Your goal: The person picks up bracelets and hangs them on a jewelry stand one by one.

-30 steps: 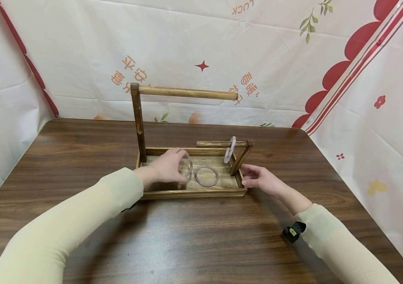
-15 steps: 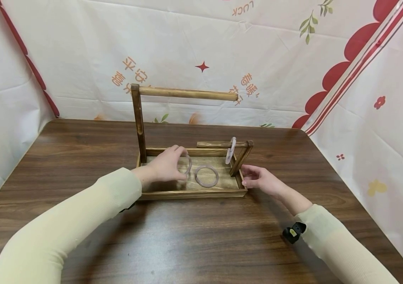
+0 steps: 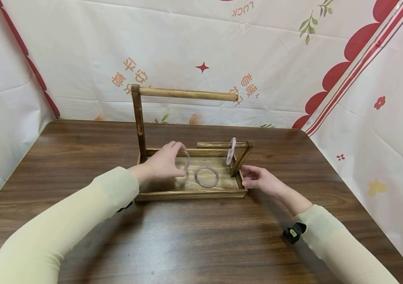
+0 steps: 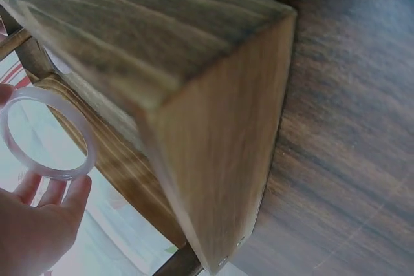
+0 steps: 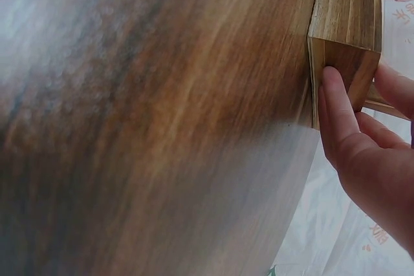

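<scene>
My left hand (image 3: 162,161) pinches a pale translucent bangle (image 4: 88,137) between thumb and fingers, upright over the left half of a wooden bangle stand (image 3: 191,194). In the left wrist view the fingertips support the lower rim of the bangle. Another bangle (image 3: 206,176) lies flat on the stand's tray floor. Pale bangles (image 3: 230,152) hang on the short bar (image 3: 210,144) near its right post. My right hand (image 3: 263,181) holds the tray's right end, thumb at the rim and fingers against the outer end wall (image 5: 343,63).
A tall left post (image 3: 138,122) carries a long upper bar (image 3: 187,94) whose right end is free. The stand rests on a dark wood-grain table (image 3: 201,240). A printed white cloth (image 3: 173,47) hangs behind.
My left hand has lifted the held bangle slightly and drawn it a little to the left. My right hand, the flat bangle and the stand stay put.
</scene>
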`<act>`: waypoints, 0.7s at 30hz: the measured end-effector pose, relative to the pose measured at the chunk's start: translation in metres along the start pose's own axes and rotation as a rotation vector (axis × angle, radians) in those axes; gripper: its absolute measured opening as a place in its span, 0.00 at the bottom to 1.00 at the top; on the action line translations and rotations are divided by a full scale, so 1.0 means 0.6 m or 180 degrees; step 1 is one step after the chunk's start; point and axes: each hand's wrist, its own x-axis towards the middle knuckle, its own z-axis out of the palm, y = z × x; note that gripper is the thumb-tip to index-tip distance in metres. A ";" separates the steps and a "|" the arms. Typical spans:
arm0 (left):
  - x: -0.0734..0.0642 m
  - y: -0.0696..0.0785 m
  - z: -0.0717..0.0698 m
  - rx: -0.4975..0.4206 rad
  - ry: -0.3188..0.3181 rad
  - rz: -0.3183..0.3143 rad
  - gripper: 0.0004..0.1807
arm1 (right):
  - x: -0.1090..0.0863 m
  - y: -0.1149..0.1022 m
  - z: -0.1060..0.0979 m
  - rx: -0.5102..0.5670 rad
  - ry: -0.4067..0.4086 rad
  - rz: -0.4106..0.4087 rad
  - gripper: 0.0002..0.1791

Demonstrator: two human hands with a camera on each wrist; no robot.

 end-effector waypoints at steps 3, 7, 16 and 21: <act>0.000 -0.002 -0.002 -0.0047 0.0041 0.0006 0.32 | 0.000 0.000 0.000 -0.0002 -0.0002 0.0000 0.37; -0.001 -0.001 -0.006 -0.0075 0.0074 0.0010 0.32 | 0.000 0.001 0.000 -0.0002 0.0001 0.0001 0.37; -0.003 0.003 -0.015 -0.0212 0.0101 -0.0027 0.31 | 0.000 0.000 0.001 -0.0001 0.0006 0.0014 0.37; -0.005 0.005 -0.022 -0.0269 0.0146 -0.0014 0.32 | 0.000 -0.002 0.000 0.0003 0.0004 0.0010 0.37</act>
